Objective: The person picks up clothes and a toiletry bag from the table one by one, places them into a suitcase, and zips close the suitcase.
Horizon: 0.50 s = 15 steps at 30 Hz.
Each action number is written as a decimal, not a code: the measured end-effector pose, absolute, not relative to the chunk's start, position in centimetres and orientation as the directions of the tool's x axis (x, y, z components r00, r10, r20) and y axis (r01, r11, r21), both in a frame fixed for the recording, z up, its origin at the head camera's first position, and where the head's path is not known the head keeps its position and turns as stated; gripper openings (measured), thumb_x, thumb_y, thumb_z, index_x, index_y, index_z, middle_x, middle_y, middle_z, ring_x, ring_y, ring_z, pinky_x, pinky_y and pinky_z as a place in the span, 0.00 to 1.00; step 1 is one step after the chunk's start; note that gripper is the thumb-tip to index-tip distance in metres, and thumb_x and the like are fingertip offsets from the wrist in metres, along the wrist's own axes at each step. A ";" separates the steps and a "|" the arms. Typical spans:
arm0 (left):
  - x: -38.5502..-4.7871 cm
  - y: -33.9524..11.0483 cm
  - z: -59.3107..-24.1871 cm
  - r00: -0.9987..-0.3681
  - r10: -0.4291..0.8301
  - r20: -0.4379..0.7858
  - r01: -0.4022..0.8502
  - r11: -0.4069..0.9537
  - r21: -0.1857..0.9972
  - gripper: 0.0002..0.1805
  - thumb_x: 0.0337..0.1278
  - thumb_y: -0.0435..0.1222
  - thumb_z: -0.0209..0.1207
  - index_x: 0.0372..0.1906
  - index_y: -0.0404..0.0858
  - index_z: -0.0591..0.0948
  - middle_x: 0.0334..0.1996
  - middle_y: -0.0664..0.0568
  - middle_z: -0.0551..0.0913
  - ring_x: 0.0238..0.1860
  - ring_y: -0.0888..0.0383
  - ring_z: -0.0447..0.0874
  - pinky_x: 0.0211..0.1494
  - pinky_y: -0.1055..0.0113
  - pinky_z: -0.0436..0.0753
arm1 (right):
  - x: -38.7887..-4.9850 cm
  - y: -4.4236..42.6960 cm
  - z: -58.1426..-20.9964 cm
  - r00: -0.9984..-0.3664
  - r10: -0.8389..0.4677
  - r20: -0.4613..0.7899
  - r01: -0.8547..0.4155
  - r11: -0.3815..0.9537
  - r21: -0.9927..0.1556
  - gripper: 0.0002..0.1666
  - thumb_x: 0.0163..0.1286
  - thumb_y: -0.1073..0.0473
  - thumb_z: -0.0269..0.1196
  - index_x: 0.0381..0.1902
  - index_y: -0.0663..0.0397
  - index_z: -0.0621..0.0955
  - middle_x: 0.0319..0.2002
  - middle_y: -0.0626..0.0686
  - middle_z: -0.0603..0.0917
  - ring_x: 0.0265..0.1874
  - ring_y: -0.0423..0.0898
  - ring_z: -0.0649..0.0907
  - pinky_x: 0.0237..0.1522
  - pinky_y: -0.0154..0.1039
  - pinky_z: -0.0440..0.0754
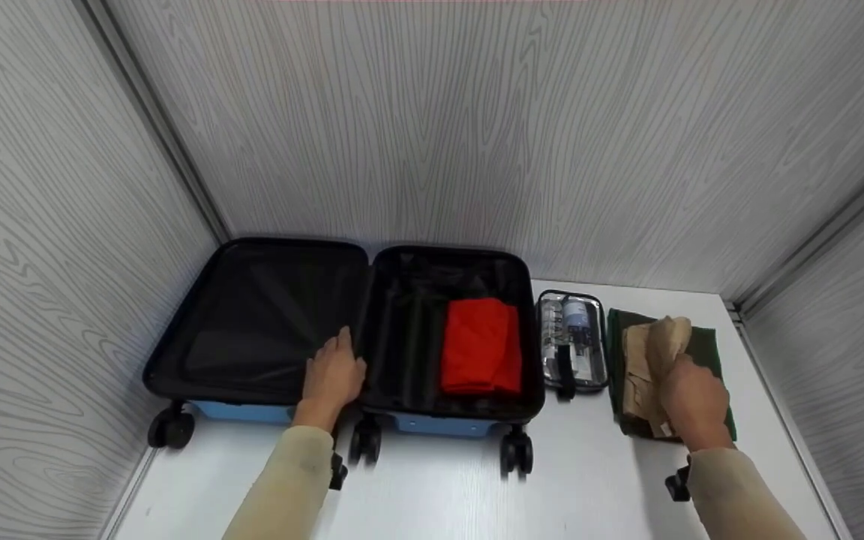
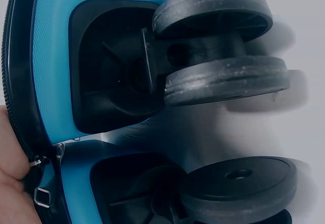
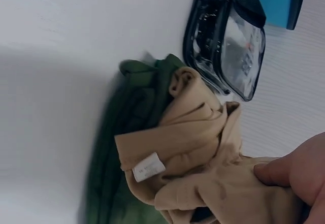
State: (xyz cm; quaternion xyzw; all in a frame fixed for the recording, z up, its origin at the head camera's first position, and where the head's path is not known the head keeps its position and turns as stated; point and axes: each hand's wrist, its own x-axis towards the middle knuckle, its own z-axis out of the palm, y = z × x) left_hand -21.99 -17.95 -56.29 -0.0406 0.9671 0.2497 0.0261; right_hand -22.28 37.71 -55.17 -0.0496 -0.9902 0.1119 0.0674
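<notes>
An open suitcase with a black interior [image 1: 267,315] and blue shell [image 2: 51,56] lies flat; a folded red cloth [image 1: 477,346] sits in its right half. The left hand [image 1: 333,375] rests on the middle edge between the halves, fingers extended; only part of that hand [image 2: 12,178] shows in the left wrist view. At the right, the right hand [image 1: 694,399] pinches a tan garment [image 1: 638,367] with a white label, which lies on folded green cloth [image 1: 704,349]. In the right wrist view the thumb of the right hand [image 3: 299,176] presses on the bunched tan fabric [image 3: 188,148].
A clear pouch with black trim [image 1: 597,337], holding bottles, stands between the suitcase and the green cloth. Black wheels [image 1: 516,451] stick out from the suitcase's near side over the white table [image 1: 432,502]. Grey patterned walls [image 1: 447,135] enclose the back and sides.
</notes>
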 end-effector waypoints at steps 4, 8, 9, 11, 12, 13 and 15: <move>-22.1 -18.0 -56.3 -0.995 -0.061 -0.077 -0.091 0.870 0.485 0.36 0.82 0.40 0.52 0.84 0.31 0.55 0.78 0.31 0.65 0.77 0.31 0.64 0.78 0.31 0.60 | -22.2 37.8 -53.9 -0.987 0.090 0.131 0.061 0.976 -0.211 0.14 0.66 0.71 0.64 0.42 0.82 0.75 0.30 0.78 0.82 0.26 0.74 0.84 0.24 0.67 0.82; -22.2 -18.0 -56.4 -0.995 -0.063 -0.079 -0.093 0.867 0.489 0.36 0.82 0.40 0.51 0.84 0.31 0.55 0.78 0.31 0.65 0.77 0.31 0.64 0.78 0.31 0.60 | -22.4 37.4 -52.0 -0.988 0.081 0.135 0.051 0.977 -0.208 0.17 0.58 0.72 0.69 0.40 0.81 0.75 0.29 0.78 0.82 0.25 0.74 0.84 0.22 0.66 0.81; -22.2 -18.1 -56.4 -0.995 -0.064 -0.078 -0.094 0.867 0.490 0.36 0.82 0.40 0.51 0.84 0.30 0.55 0.78 0.31 0.65 0.77 0.31 0.64 0.78 0.31 0.60 | -22.5 37.2 -51.6 -0.987 0.077 0.140 0.047 0.976 -0.211 0.16 0.58 0.73 0.68 0.39 0.80 0.76 0.29 0.78 0.82 0.25 0.75 0.84 0.22 0.66 0.81; -22.2 -18.1 -56.4 -0.995 -0.065 -0.078 -0.095 0.866 0.492 0.36 0.82 0.40 0.51 0.84 0.30 0.55 0.78 0.31 0.65 0.77 0.31 0.64 0.78 0.31 0.60 | -22.6 36.8 -50.7 -0.987 0.070 0.144 0.038 0.975 -0.218 0.12 0.60 0.72 0.67 0.37 0.79 0.77 0.28 0.77 0.82 0.25 0.75 0.84 0.22 0.66 0.81; -22.2 -18.1 -56.5 -0.995 -0.065 -0.077 -0.095 0.865 0.493 0.36 0.82 0.40 0.51 0.84 0.30 0.55 0.78 0.31 0.65 0.77 0.31 0.64 0.78 0.31 0.60 | -22.7 36.6 -50.3 -0.988 0.066 0.140 0.034 0.975 -0.221 0.11 0.60 0.73 0.66 0.36 0.78 0.77 0.28 0.76 0.83 0.25 0.75 0.84 0.22 0.66 0.81; -22.2 -18.1 -56.4 -0.995 -0.064 -0.077 -0.094 0.864 0.494 0.36 0.82 0.40 0.51 0.84 0.30 0.55 0.77 0.31 0.65 0.77 0.31 0.64 0.78 0.31 0.60 | -22.7 36.3 -49.9 -0.989 0.063 0.135 0.031 0.974 -0.225 0.09 0.62 0.73 0.65 0.35 0.78 0.78 0.28 0.76 0.83 0.25 0.74 0.84 0.21 0.65 0.81; -22.1 -18.2 -56.4 -0.995 -0.064 -0.078 -0.094 0.864 0.495 0.36 0.82 0.40 0.51 0.84 0.30 0.55 0.77 0.31 0.65 0.77 0.31 0.64 0.78 0.31 0.60 | -22.8 35.8 -49.2 -0.990 0.057 0.129 0.026 0.972 -0.234 0.06 0.67 0.72 0.62 0.34 0.77 0.79 0.28 0.75 0.83 0.25 0.73 0.84 0.21 0.64 0.81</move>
